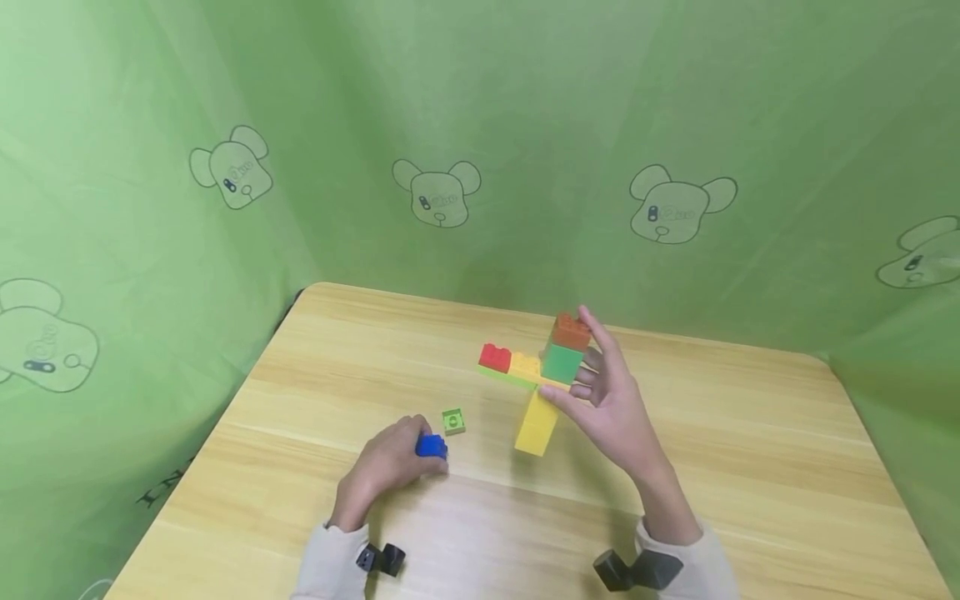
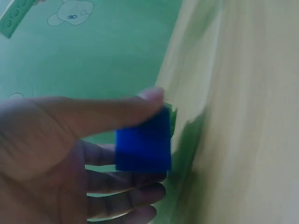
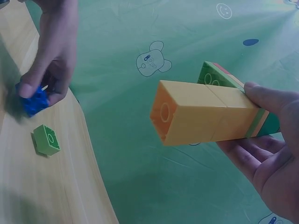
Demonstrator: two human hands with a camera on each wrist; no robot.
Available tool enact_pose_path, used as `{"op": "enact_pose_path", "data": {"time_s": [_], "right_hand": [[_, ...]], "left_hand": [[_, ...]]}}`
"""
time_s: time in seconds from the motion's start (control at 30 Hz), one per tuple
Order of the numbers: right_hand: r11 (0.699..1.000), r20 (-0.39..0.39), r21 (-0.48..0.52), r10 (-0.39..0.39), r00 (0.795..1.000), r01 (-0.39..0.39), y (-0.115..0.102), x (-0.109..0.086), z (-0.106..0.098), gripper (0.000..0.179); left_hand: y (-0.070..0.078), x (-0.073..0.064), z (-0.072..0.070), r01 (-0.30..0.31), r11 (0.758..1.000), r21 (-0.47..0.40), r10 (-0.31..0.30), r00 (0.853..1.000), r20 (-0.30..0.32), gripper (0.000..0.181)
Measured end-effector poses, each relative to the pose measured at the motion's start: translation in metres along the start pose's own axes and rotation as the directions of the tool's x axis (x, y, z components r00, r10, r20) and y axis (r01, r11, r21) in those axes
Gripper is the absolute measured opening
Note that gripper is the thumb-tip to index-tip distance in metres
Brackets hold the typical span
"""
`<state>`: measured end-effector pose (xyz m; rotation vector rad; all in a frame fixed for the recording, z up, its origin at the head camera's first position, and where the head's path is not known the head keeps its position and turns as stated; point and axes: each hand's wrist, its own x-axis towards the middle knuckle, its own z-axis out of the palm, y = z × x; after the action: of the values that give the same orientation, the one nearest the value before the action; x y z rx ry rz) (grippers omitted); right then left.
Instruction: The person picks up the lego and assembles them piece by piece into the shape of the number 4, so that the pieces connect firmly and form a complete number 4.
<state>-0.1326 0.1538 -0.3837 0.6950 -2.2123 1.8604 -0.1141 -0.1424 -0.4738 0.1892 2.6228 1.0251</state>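
Between the thumb and fingers of my left hand [image 1: 393, 454] is a blue toy brick [image 1: 431, 447], held low over the table; its plain side fills the middle of the left wrist view. A loose light green brick [image 1: 453, 422] lies just beyond it, hollow side showing. My right hand [image 1: 618, 408] grips a built piece of toy bricks around its green brick [image 1: 562, 364]. An orange-brown brick [image 1: 572, 331] tops that piece. Yellow bricks [image 3: 205, 112] form its lower column, and a side arm carries a red brick [image 1: 495, 358] at its end.
The wooden table [image 1: 300, 400] spreads beneath both hands. Behind it hangs a green curtain [image 1: 525, 108] printed with bear heads. A small black device [image 1: 637, 571] is strapped at the right sleeve, another [image 1: 381, 558] at the left.
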Motion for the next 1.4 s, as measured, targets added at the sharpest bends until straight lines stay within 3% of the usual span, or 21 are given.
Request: {"op": "enact_pose_path", "data": {"time_s": [0.13, 0.23, 0.3, 0.43, 0.57, 0.7, 0.8, 1.0, 1.1, 1.2, 1.4], "right_hand": [[1.000, -0.001, 0.003, -0.004, 1.000, 0.004, 0.001, 0.000, -0.001, 0.110], [1.000, 0.004, 0.017, -0.009, 1.000, 0.009, 0.001, -0.001, -0.001, 0.109], [1.000, 0.007, 0.026, -0.013, 1.000, 0.013, 0.001, -0.001, -0.001, 0.109], [0.999, 0.011, 0.049, -0.024, 1.000, 0.024, 0.001, -0.001, 0.000, 0.108], [0.998, 0.019, 0.060, -0.027, 0.999, 0.026, 0.001, -0.001, 0.000, 0.106], [0.999, 0.031, 0.040, -0.018, 0.999, 0.016, 0.001, -0.003, 0.000, 0.106], [1.000, 0.041, 0.020, -0.013, 0.999, 0.012, 0.001, -0.004, 0.001, 0.105], [1.000, 0.060, 0.012, -0.014, 0.998, 0.013, 0.000, -0.003, -0.001, 0.105], [1.000, 0.072, 0.014, -0.009, 0.997, 0.008, 0.000, -0.004, -0.001, 0.104], [1.000, 0.082, 0.007, -0.003, 0.997, 0.002, -0.001, -0.004, -0.002, 0.104], [1.000, 0.093, -0.021, 0.009, 0.996, -0.008, -0.001, -0.006, -0.003, 0.102]], "left_hand": [[0.002, 0.002, -0.004, -0.019, 0.996, -0.093, 0.017, 1.000, -0.017, 0.045], [0.007, 0.003, -0.008, -0.097, 0.977, -0.189, 0.089, 0.995, -0.052, 0.045], [0.011, 0.003, -0.011, -0.160, 0.953, -0.259, 0.138, 0.985, -0.101, 0.044], [0.023, 0.004, -0.017, -0.262, 0.875, -0.407, 0.184, 0.958, -0.221, 0.042], [0.035, 0.005, -0.023, -0.300, 0.779, -0.551, 0.164, 0.945, -0.283, 0.043], [0.044, 0.005, -0.028, -0.323, 0.711, -0.625, 0.122, 0.932, -0.342, 0.044], [0.050, 0.007, -0.031, -0.366, 0.674, -0.642, 0.114, 0.910, -0.398, 0.044], [0.065, 0.016, -0.037, -0.474, 0.607, -0.638, 0.137, 0.853, -0.504, 0.041], [0.073, 0.019, -0.039, -0.513, 0.586, -0.628, 0.144, 0.828, -0.542, 0.035], [0.079, 0.020, -0.040, -0.548, 0.581, -0.602, 0.169, 0.805, -0.569, 0.029], [0.092, 0.020, -0.038, -0.581, 0.545, -0.604, 0.206, 0.791, -0.576, 0.026]]}}
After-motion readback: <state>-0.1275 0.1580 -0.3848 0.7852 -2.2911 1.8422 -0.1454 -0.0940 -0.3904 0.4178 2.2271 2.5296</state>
